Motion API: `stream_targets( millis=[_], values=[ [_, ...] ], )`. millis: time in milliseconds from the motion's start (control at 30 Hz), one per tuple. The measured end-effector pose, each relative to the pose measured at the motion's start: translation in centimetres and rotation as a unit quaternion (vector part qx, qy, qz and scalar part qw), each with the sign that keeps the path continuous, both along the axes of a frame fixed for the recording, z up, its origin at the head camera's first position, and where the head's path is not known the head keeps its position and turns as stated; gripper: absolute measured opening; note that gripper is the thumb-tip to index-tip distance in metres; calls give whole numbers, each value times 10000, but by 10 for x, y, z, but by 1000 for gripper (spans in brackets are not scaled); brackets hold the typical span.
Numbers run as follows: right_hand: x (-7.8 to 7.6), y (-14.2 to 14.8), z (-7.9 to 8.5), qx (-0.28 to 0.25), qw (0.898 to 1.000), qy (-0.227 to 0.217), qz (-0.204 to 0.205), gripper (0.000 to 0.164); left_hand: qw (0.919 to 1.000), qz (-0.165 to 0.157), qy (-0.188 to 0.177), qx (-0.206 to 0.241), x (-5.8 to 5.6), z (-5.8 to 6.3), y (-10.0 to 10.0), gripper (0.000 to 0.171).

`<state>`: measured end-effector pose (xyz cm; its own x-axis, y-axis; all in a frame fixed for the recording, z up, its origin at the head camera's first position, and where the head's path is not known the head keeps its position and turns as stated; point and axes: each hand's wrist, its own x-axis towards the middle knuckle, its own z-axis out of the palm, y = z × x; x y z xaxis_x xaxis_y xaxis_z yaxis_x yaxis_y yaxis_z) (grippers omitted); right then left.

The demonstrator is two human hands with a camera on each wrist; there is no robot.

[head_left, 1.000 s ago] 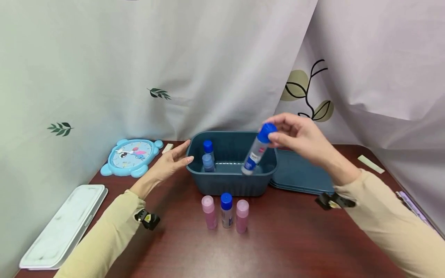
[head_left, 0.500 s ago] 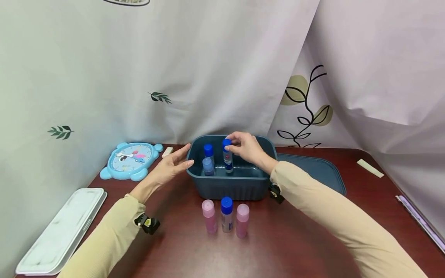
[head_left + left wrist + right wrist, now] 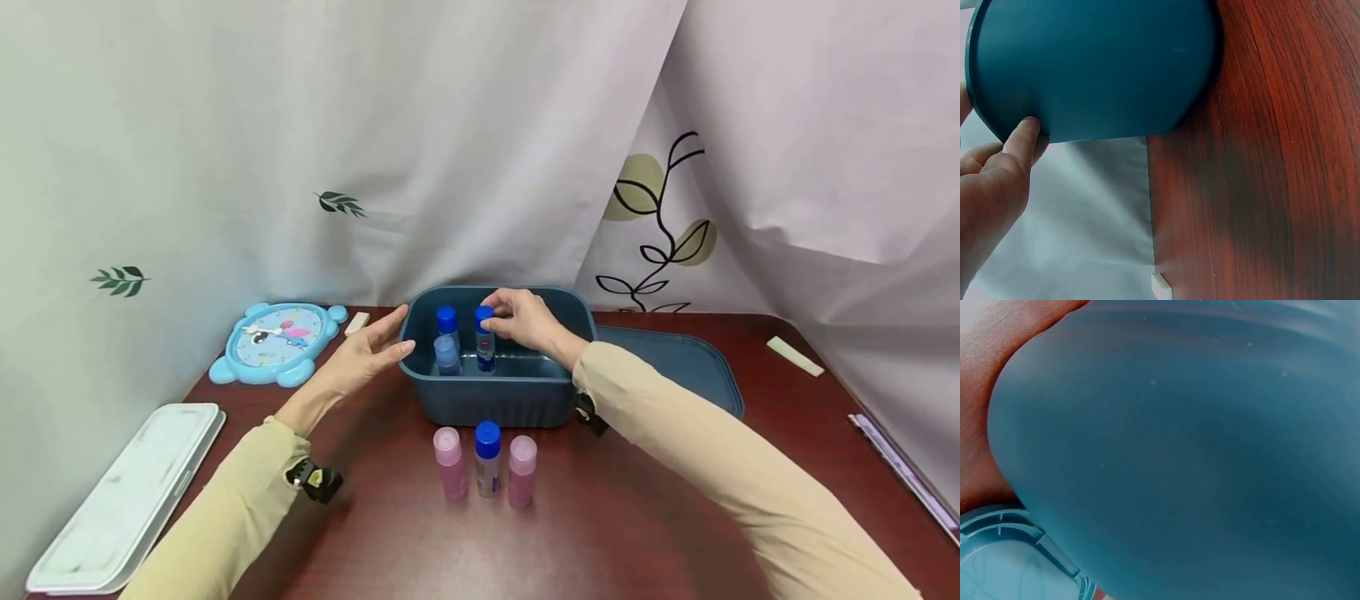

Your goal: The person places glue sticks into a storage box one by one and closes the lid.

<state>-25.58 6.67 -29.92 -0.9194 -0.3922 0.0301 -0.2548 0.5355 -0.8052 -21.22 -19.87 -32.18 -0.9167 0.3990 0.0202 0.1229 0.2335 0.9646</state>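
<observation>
Inside the dark teal bin (image 3: 498, 404), my right hand (image 3: 528, 321) pinches a clear, blue-capped glue bottle (image 3: 486, 354) by its cap, upright. To its left in the bin stand another dark-blue-capped bottle (image 3: 447, 318) and a lighter blue one (image 3: 447, 357). My left hand (image 3: 367, 354) touches the bin's left end with extended fingers; in the left wrist view a finger (image 3: 1025, 134) lies against the outer wall. In front of the bin stand a pink bottle (image 3: 450, 467), a blue-capped bottle (image 3: 487, 462) and another pink bottle (image 3: 522, 475). The right wrist view shows bin wall, not the hand.
A teal lid (image 3: 675, 367) lies flat right of the bin. At the left are a blue cartoon clock (image 3: 277, 343) and a white case (image 3: 127, 496). Pale strips (image 3: 795, 357) and a purple-edged item (image 3: 903, 475) lie near the table's right edge.
My right hand has carried the blue-capped bottle left and down into the bin, from above its right side to beside the other bottles. My left hand has stayed at the bin's left end.
</observation>
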Motion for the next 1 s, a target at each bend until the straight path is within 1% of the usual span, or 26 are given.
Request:
stream_targets(
  millis=[133,233,300,367,433,500,567,633,667,700,767,833,900,1000],
  values=[
    [2,3,2,293,9994,106,130,41,10000,42,-48,-9,2,-1,-1,70],
    [9,8,7,376,9982,435,169,45,10000,9,-83,27,2,-3,0,70],
    [18,14,13,173,9962,825,207,43,9999,-17,-86,80,2,-4,0,70],
    [30,21,20,-214,9922,1202,240,38,9999,-44,-75,128,1,-4,0,69],
    [46,30,24,-777,9841,1544,397,31,9999,-54,-63,152,0,-3,0,69],
    [64,39,21,-1182,9703,1979,734,25,9998,-49,-63,154,-1,-2,-1,69],
    [84,50,14,-1359,9582,2236,1156,24,9999,-60,-65,130,-2,1,0,69],
    [100,58,2,-1320,9490,2374,1603,27,9999,-59,-68,128,-2,2,0,69],
    [106,61,-4,-1222,9475,2354,1787,31,9999,-61,-56,114,-2,3,0,69],
    [112,64,-9,-1115,9492,2211,1942,34,9999,-48,-48,105,-2,4,0,69],
    [119,66,-18,-970,9537,1900,2121,39,9999,-28,-49,101,-1,5,-1,69],
    [123,66,-25,-769,9595,1608,2183,42,10000,-16,-46,78,-1,5,-1,69],
    [125,65,-29,-625,9623,1363,2268,40,10000,-10,-75,64,0,4,-1,69],
    [126,63,-33,-475,9624,1261,2358,36,10000,-10,-77,31,0,3,0,70]
  ],
)
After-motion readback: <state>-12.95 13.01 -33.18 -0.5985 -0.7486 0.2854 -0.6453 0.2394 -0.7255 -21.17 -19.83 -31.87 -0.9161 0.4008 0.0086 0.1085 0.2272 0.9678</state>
